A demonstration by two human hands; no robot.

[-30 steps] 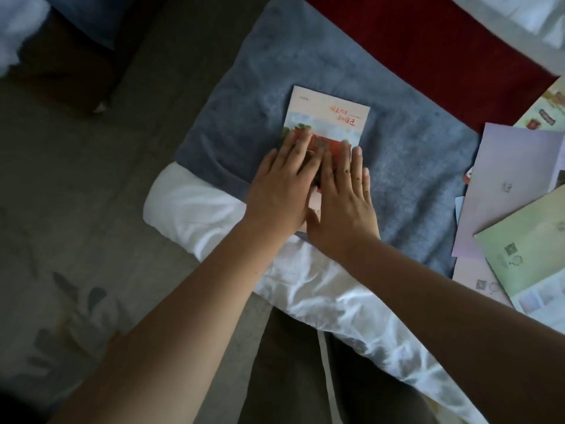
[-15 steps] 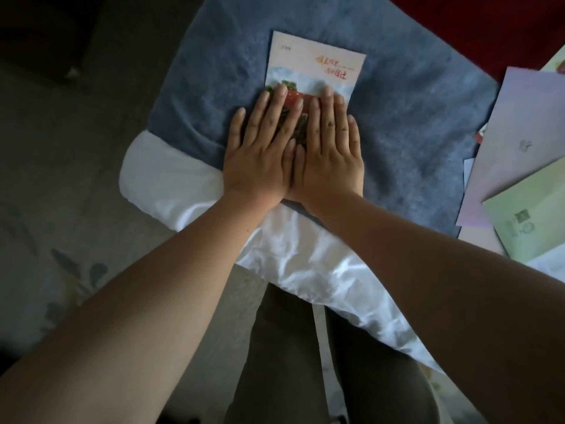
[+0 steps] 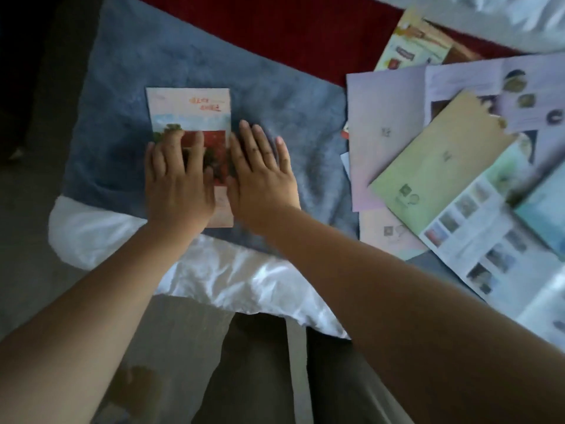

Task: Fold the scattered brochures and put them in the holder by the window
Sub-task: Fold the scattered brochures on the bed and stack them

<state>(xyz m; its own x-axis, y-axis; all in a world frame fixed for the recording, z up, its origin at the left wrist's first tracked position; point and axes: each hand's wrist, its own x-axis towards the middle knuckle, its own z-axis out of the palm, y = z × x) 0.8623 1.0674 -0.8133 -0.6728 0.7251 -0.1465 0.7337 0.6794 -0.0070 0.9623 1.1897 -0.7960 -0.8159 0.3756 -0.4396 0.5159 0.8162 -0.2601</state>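
Observation:
A folded brochure (image 3: 191, 113) with a sky-and-red-field cover lies flat on a blue-grey blanket (image 3: 275, 87). My left hand (image 3: 177, 182) presses flat on its lower half with straight fingers. My right hand (image 3: 261, 175) lies flat just off the brochure's right edge, on the blanket, fingers spread. To the right sits a heap of unfolded brochures: a lilac one (image 3: 385, 130), a green-tan one (image 3: 440, 166) on top of it, and a white one with small photos (image 3: 489, 246). No holder is in view.
A white sheet (image 3: 232, 280) hangs over the bed's near edge below the blanket. A dark red cover (image 3: 290, 32) lies beyond it. My legs (image 3: 260, 377) stand against the bed, with grey floor (image 3: 36, 240) to the left.
My right hand has slid rightward off the brochure onto the blanket, while my left stays pressing on it. The view has shifted right, so more of the scattered brochures show.

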